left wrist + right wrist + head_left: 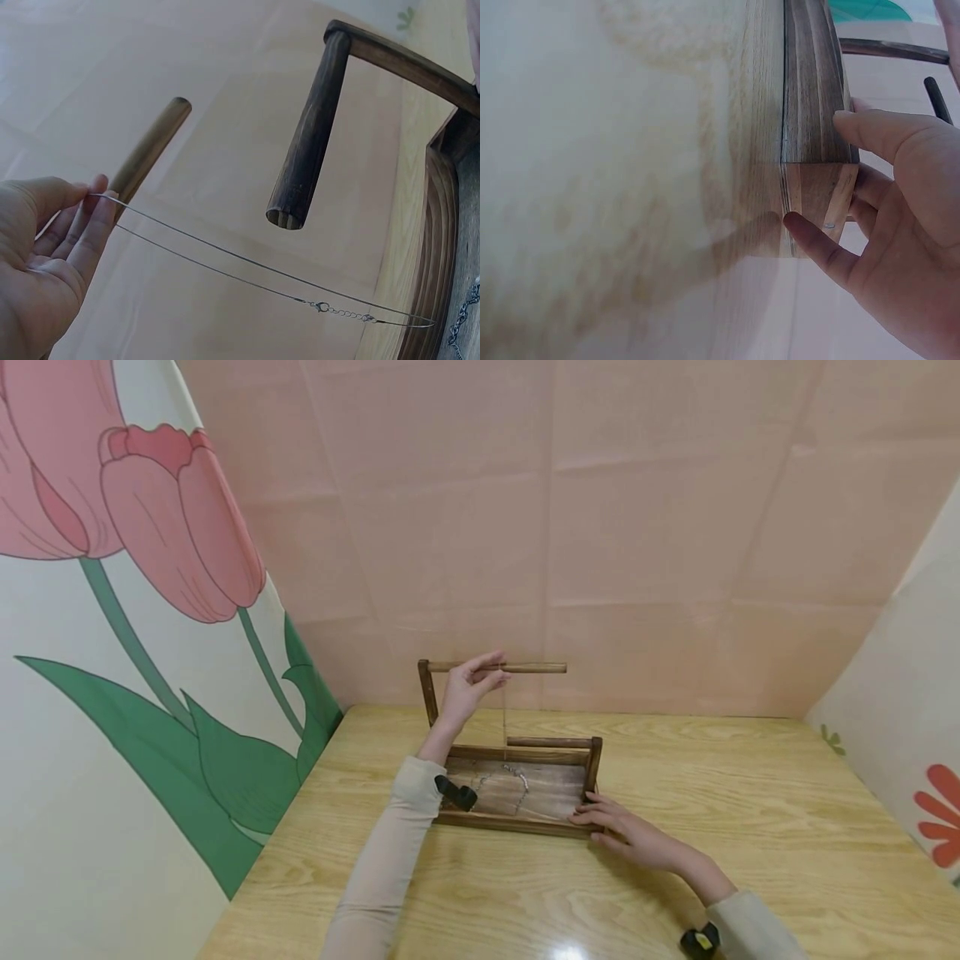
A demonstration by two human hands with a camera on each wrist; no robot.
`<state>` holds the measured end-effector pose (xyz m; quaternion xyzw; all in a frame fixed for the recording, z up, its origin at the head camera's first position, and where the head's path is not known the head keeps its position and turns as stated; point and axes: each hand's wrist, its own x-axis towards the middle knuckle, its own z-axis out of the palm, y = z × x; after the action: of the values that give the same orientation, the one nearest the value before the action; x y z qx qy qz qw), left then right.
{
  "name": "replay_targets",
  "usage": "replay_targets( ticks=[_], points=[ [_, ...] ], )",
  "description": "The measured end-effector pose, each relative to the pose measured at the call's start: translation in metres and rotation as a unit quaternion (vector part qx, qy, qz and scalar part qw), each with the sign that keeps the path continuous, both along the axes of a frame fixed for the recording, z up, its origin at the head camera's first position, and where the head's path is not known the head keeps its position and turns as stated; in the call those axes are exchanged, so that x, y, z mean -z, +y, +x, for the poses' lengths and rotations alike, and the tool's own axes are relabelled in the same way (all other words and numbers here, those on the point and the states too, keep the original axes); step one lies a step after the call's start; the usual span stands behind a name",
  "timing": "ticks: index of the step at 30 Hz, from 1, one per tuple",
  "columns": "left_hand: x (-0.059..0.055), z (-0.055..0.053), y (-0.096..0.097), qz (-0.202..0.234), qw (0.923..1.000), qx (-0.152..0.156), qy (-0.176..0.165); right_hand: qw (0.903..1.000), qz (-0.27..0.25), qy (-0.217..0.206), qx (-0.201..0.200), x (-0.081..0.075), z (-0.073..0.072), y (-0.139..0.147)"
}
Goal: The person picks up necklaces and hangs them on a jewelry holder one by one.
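A wooden jewelry stand (517, 828) has a shallow tray and two bars at different heights. Beside the upper bar (536, 667), my left hand (468, 689) pinches a thin silver necklace (345, 312) between thumb and fingertips. Its long loop, with clasp and extender chain, hangs down toward the tray; I cannot tell whether the loop goes round the bar. At the tray's front right corner, my right hand (630, 833) grips the stand, thumb (866, 131) on the front wall and other fingers around the end. Other chains (517, 777) lie in the tray.
The lower bar (551, 742) juts leftward from the right post (592, 768), its free end near the hanging necklace. Under the stand is a light wood-grain table (712, 793). A pinkish sheet (660, 568) hangs behind, and a tulip-printed panel (180, 527) stands at left.
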<state>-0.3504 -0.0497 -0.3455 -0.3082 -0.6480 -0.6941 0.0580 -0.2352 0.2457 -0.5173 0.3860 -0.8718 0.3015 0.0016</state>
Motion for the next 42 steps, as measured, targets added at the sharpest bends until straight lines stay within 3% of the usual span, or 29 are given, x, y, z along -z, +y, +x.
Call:
replay_targets(
  ticks=[8,19,29,42],
  points=[
    [0.019,-0.018,-0.006,0.005,0.9999,-0.012,0.006,1.0,-0.001,-0.001,0.004,0.0,0.005,-0.003],
    [0.006,-0.001,-0.012,0.003,0.9999,-0.012,-0.002,1.0,0.001,0.002,0.006,0.002,0.005,-0.002],
    [0.008,-0.001,-0.016,0.009,0.9995,-0.03,0.004,1.0,-0.002,0.003,0.005,0.004,0.004,0.0],
    [0.009,-0.002,-0.021,0.037,0.9989,-0.028,-0.006,0.9999,0.0,0.0,0.01,-0.001,0.011,0.001]
  ],
)
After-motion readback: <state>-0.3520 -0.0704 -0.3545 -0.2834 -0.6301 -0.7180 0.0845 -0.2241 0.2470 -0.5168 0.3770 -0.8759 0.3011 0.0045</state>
